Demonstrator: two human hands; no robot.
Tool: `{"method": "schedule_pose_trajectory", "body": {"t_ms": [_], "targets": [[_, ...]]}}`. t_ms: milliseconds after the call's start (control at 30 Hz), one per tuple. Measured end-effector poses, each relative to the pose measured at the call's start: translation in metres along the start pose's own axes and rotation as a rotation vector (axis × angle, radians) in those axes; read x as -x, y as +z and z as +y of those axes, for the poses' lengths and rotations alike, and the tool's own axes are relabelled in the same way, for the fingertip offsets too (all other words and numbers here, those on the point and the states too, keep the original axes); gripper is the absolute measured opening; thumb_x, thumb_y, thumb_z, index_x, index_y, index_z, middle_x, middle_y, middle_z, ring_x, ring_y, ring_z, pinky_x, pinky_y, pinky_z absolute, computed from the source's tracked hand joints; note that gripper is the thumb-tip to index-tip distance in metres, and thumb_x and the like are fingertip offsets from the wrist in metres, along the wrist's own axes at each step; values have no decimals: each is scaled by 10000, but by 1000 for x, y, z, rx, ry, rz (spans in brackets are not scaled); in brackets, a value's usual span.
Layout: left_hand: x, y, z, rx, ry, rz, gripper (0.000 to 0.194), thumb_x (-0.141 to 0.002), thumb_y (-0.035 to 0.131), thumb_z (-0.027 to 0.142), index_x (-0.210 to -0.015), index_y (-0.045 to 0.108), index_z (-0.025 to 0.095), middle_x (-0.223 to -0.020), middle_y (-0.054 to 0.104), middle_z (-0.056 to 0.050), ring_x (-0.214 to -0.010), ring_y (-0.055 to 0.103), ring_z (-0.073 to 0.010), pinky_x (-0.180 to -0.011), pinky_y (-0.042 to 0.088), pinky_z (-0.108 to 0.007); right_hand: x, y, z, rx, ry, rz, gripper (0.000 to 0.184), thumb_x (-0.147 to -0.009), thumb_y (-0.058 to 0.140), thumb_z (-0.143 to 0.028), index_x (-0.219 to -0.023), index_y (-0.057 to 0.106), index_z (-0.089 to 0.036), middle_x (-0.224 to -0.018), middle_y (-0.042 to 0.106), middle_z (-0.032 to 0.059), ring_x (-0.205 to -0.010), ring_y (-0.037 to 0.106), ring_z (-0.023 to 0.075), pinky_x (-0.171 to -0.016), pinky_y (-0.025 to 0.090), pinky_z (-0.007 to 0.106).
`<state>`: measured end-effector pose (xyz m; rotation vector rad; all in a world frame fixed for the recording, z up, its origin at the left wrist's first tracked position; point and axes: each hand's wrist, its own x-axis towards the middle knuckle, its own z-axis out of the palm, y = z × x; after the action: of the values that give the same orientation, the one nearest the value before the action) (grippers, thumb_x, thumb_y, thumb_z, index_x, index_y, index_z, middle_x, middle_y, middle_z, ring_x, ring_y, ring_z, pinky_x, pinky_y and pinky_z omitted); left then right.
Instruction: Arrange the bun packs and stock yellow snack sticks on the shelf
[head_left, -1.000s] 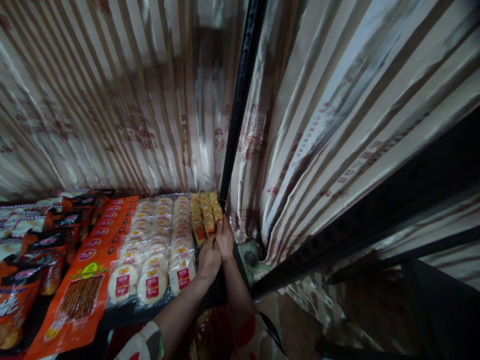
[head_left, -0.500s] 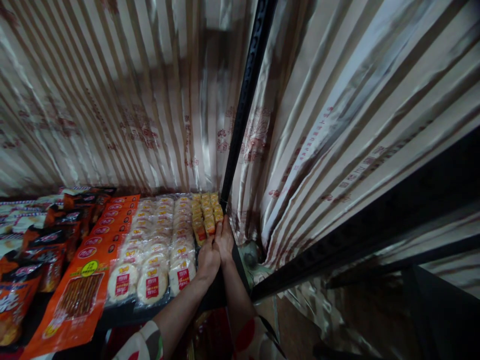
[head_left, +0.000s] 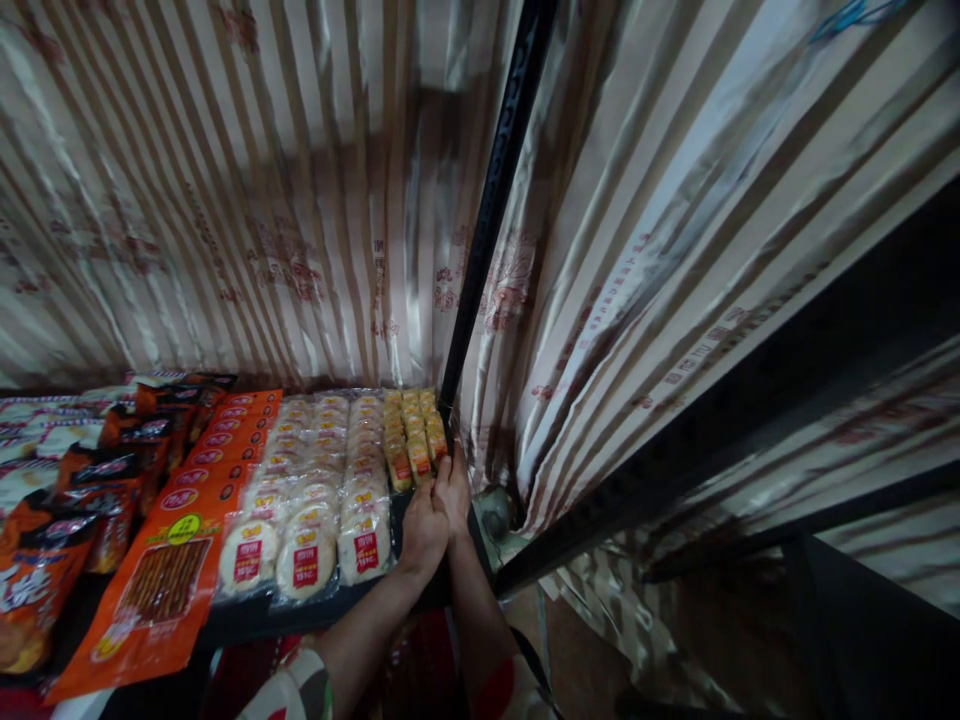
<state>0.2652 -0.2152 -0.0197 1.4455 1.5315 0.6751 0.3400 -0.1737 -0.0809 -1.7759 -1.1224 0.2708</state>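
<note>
Both my hands reach to the right end of a dark shelf [head_left: 300,625]. My left hand [head_left: 421,532] is curled, its fingertips on the nearest of the small yellow snack packs [head_left: 414,440] that stand in short rows by the black upright post [head_left: 491,210]. My right hand [head_left: 454,492] lies beside it, fingers together, pressed against the same row next to the post. What either hand grips is hidden by the fingers. Left of the yellow packs lie rows of round white rice-cracker packs [head_left: 315,500].
Orange flat snack bags [head_left: 176,540] and dark orange bags [head_left: 45,575] fill the shelf's left side. A shiny striped curtain [head_left: 247,190] hangs behind and to the right. A black shelf rail [head_left: 652,480] runs off right, with a dark box [head_left: 877,640] below.
The view has shifted slightly. Both hands have drawn back a little toward me along the yellow packs, staying pressed together by the post.
</note>
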Motion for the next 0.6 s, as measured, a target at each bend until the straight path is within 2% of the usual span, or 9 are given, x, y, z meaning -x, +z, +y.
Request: {"method": "schedule_pose_trajectory", "body": {"t_ms": [367,600], "targets": [[46,-1,-16,-8,32,-58,427,-827,303,113,-1193,524,108,-1206,591,-113,-1101,550,-167,-966,362,-230,48,-19,4,29,30,12,573,-862,235,-410,-1230,482,-47,-1275,507,200,-1197,462,244,-1007,348,399],[74,3,-52,29,63,-102,408,-799,383,178,-1170,553,158,-1208,600,-85,-1120,540,-181,-990,355,-237,90,-33,5,-11,-9,84,488,-865,279,-374,-1172,520,-81,-1181,568,182,-1097,532,241,-950,409,409]]}}
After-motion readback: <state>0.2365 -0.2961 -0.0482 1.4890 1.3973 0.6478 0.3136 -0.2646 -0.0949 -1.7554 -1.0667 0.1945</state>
